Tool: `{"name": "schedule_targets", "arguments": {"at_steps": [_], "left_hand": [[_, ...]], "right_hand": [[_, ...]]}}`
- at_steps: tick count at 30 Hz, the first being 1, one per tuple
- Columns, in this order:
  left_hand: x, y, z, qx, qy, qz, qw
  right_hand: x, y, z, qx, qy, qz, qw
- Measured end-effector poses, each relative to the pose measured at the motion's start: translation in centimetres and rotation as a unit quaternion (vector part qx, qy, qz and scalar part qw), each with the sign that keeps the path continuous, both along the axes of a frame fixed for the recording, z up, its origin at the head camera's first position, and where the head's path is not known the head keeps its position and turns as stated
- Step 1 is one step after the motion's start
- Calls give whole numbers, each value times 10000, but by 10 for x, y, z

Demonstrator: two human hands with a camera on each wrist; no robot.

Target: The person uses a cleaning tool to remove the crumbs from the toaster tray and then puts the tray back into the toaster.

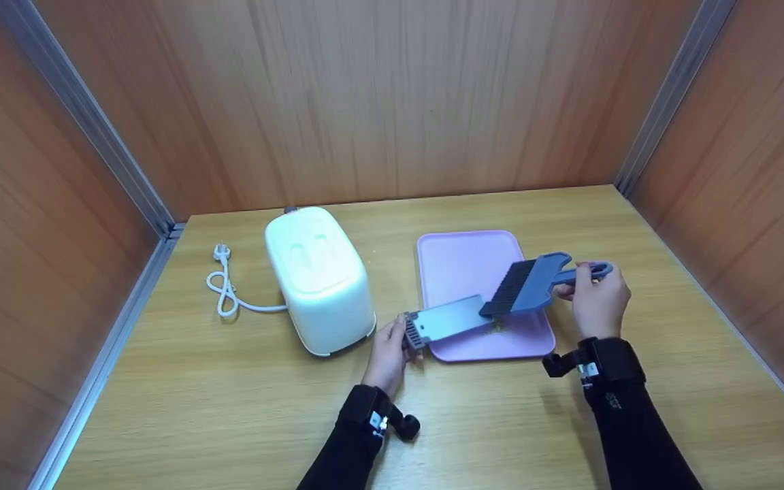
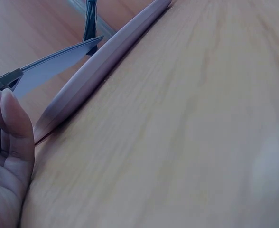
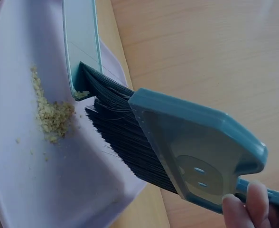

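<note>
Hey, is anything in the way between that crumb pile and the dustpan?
Partly: bristles of the brush overlap part of the dustpan's front end. Nothing else visible stands between it and the crumb pile on the tray.

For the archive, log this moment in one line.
left hand: holds dustpan; right hand: holds brush; crumbs: mostly on purple tray, few at dustpan lip

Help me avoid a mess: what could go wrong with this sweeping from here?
The loose crumbs lie off one corner of the dustpan, so a stroke of the brush might push them past it. The few bits at its lip could slip back onto the tray. Bristles pressing that lip may flick some onto the table.
</note>
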State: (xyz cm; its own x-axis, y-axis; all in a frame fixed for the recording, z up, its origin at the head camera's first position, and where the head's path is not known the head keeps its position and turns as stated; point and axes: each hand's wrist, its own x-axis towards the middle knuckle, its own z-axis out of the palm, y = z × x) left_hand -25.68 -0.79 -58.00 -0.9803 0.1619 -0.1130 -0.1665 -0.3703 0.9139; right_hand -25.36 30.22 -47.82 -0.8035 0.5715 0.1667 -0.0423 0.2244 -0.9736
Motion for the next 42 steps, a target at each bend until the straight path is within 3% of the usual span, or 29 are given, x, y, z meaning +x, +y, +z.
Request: {"name": "schedule_targets", "arguments": {"at_steps": [15, 42], "left_hand": [[-1, 0, 0, 23, -91, 18, 10000], [-1, 0, 2, -75, -68, 48, 9999]], "right_hand": [[7, 5, 4, 416, -393, 164, 9982], [13, 12, 21, 206, -444, 105, 9987]]}}
